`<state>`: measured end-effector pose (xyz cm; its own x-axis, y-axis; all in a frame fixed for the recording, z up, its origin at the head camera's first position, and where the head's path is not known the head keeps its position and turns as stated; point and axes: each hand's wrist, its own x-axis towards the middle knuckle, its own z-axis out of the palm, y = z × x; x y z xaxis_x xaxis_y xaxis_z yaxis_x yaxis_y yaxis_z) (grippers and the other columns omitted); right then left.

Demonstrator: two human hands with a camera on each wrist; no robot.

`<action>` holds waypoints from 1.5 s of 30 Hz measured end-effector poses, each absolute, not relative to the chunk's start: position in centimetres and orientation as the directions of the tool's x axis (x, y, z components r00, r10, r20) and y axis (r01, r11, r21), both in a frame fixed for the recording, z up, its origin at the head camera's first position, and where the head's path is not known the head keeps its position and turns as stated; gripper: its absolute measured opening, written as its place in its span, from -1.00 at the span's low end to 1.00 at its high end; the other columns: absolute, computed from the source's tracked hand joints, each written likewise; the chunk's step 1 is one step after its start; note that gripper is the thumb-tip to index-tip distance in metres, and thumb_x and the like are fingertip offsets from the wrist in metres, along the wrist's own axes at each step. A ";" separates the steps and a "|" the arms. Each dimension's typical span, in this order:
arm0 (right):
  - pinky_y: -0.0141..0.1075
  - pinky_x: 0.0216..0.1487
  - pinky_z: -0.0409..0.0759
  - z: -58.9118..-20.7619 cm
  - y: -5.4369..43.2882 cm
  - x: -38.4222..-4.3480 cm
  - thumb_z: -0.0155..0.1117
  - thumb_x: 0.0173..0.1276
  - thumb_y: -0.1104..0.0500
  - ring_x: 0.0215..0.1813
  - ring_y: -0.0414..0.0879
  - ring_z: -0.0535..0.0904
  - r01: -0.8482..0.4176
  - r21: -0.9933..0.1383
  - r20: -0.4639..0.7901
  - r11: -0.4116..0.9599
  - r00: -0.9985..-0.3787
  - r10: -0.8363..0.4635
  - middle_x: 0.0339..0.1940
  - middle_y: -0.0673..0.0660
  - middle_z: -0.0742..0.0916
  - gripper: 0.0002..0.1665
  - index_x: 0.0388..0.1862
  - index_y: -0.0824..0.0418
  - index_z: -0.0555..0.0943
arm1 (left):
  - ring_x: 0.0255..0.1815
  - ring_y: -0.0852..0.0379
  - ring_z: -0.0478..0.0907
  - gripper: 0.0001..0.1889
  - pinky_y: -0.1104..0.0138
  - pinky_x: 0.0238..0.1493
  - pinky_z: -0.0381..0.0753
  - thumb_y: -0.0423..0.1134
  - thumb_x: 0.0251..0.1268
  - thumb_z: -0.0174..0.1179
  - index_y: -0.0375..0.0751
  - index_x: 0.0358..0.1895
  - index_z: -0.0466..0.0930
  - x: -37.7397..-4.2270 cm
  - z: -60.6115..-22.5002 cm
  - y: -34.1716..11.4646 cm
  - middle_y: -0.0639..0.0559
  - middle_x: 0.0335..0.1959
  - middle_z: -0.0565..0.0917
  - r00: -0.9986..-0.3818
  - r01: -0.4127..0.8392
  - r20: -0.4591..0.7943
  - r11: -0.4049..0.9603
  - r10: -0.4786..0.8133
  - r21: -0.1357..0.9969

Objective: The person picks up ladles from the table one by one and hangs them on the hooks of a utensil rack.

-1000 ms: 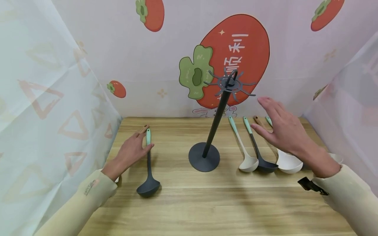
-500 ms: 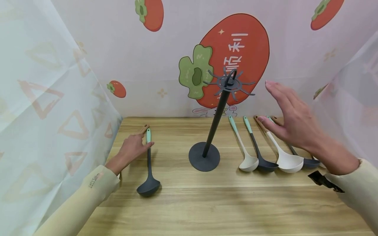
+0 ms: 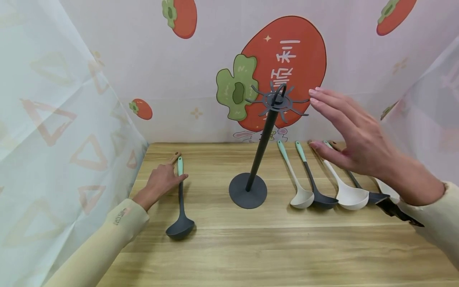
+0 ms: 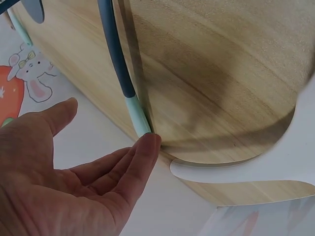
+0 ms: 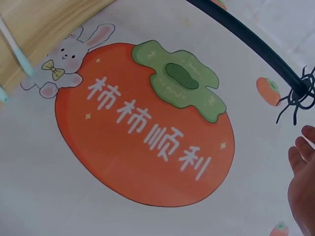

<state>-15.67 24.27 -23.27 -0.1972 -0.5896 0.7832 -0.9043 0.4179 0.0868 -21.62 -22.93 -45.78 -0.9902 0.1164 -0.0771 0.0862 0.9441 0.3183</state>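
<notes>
A dark ladle with a mint handle [image 3: 181, 225] lies on the counter [image 3: 251, 255] at the lower left of the head view, bowl toward the bottom edge. The left hand [image 3: 161, 181] is at its handle, thumb spread wide from loose fingers; whether it touches, I cannot tell. A brown handle [image 3: 175, 157] pokes out just beyond. Centre frame stands a dark rack [image 3: 263, 145] with bare hooks. The right hand [image 3: 358, 135], fingers extended and holding nothing, hovers near those hooks, above a row of ladles [image 3: 352, 198] at right.
</notes>
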 end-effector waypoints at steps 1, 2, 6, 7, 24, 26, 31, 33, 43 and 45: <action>-0.25 0.63 0.29 -23.2 24.2 -15.7 0.14 0.64 -0.22 0.55 0.16 0.46 -0.907 0.093 0.775 0.410 -0.193 -0.602 0.41 0.39 0.61 -0.22 0.40 0.45 0.52 | -0.79 0.15 0.22 -0.03 0.32 -0.68 0.21 0.09 0.41 0.37 -0.18 0.72 0.07 -21.6 -45.8 -22.9 0.05 -0.81 0.30 -0.990 0.083 -0.079 0.946 0.114 0.312; -0.25 0.63 0.28 -23.1 24.0 -15.7 0.14 0.64 -0.21 0.55 0.16 0.46 -0.911 0.097 0.767 0.401 -0.188 -0.613 0.42 0.39 0.61 -0.22 0.41 0.45 0.52 | -0.79 0.15 0.21 -0.03 0.32 -0.69 0.21 0.09 0.40 0.37 -0.19 0.72 0.07 -21.7 -45.9 -22.9 0.05 -0.81 0.30 -0.990 0.080 -0.083 0.949 0.110 0.306; -0.26 0.63 0.28 -22.9 23.5 -15.9 0.13 0.65 -0.18 0.55 0.17 0.46 -0.926 0.113 0.746 0.360 -0.160 -0.647 0.44 0.38 0.60 -0.24 0.42 0.45 0.51 | -0.77 0.14 0.25 -0.36 0.31 -0.67 0.23 0.15 0.38 0.38 -0.36 0.22 0.61 -21.9 -46.4 -23.0 0.06 -0.81 0.31 -0.991 0.056 -0.104 0.961 0.087 0.272; -0.26 0.63 0.28 -22.8 23.4 -16.0 0.13 0.65 -0.17 0.55 0.18 0.46 -0.929 0.116 0.742 0.350 -0.153 -0.653 0.43 0.38 0.60 -0.25 0.43 0.45 0.51 | -0.77 0.14 0.26 -0.43 0.31 -0.67 0.25 0.17 0.38 0.37 -0.38 0.00 0.68 -22.0 -46.5 -23.1 0.07 -0.80 0.30 -0.989 0.050 -0.120 0.964 0.084 0.261; -0.16 0.65 0.27 -22.9 22.5 -16.7 0.13 0.65 -0.18 0.51 0.22 0.48 -0.939 0.140 0.705 0.313 -0.127 -0.698 0.41 0.37 0.62 -0.26 0.41 0.44 0.53 | -0.65 0.10 0.36 -0.47 0.27 -0.58 0.39 0.11 0.42 0.34 -0.16 -0.59 0.41 -22.2 -47.0 -22.3 0.06 -0.68 0.37 -0.977 0.016 -0.202 0.963 0.072 0.268; -0.18 0.64 0.29 -23.0 22.4 -16.8 0.13 0.65 -0.17 0.49 0.22 0.50 -0.939 0.143 0.707 0.313 -0.124 -0.696 0.41 0.37 0.62 -0.27 0.40 0.44 0.54 | -0.65 0.10 0.36 -0.48 0.28 -0.58 0.39 0.10 0.42 0.34 -0.17 -0.57 0.41 -22.2 -47.1 -22.2 0.04 -0.67 0.38 -0.976 0.013 -0.205 0.963 0.071 0.270; -0.25 0.60 0.32 -23.1 22.0 -16.9 0.13 0.64 -0.18 0.40 0.25 0.57 -0.938 0.132 0.723 0.320 -0.130 -0.679 0.35 0.38 0.65 -0.27 0.38 0.43 0.56 | -0.64 0.10 0.37 -0.50 0.29 -0.58 0.38 0.08 0.43 0.34 -0.19 -0.55 0.42 -22.4 -47.3 -22.3 0.02 -0.65 0.40 -0.975 0.000 -0.214 0.962 0.061 0.273; -0.26 0.60 0.33 -23.1 21.8 -16.9 0.14 0.63 -0.19 0.37 0.26 0.58 -0.935 0.124 0.729 0.332 -0.142 -0.670 0.33 0.39 0.66 -0.26 0.38 0.42 0.57 | -0.65 0.10 0.37 -0.50 0.30 -0.58 0.38 0.07 0.43 0.34 -0.19 -0.55 0.42 -22.5 -47.4 -22.4 0.02 -0.65 0.40 -0.974 -0.008 -0.221 0.962 0.055 0.274; -0.32 0.56 0.35 -23.2 21.1 -16.7 0.15 0.62 -0.21 0.32 0.29 0.60 -0.918 0.097 0.727 0.385 -0.199 -0.657 0.32 0.37 0.67 -0.27 0.37 0.38 0.59 | -0.63 0.09 0.42 -0.54 0.30 -0.57 0.40 0.01 0.42 0.36 -0.18 -0.57 0.48 -22.9 -47.8 -22.2 0.02 -0.66 0.46 -0.974 0.021 -0.211 0.958 0.084 0.286; -0.34 0.56 0.35 -23.2 21.1 -16.7 0.14 0.62 -0.21 0.31 0.29 0.60 -0.915 0.099 0.725 0.392 -0.204 -0.658 0.31 0.37 0.67 -0.28 0.37 0.38 0.59 | -0.63 0.09 0.43 -0.54 0.31 -0.59 0.40 0.00 0.42 0.36 -0.19 -0.57 0.48 -23.0 -47.8 -22.2 0.01 -0.64 0.47 -0.974 0.029 -0.209 0.959 0.091 0.282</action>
<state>-16.74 21.12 -23.24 -0.2035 -0.6581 0.7249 -0.9146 0.3919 0.0990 -23.04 -22.19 -47.83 -0.9737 0.0909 -0.2089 0.0291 0.9591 0.2816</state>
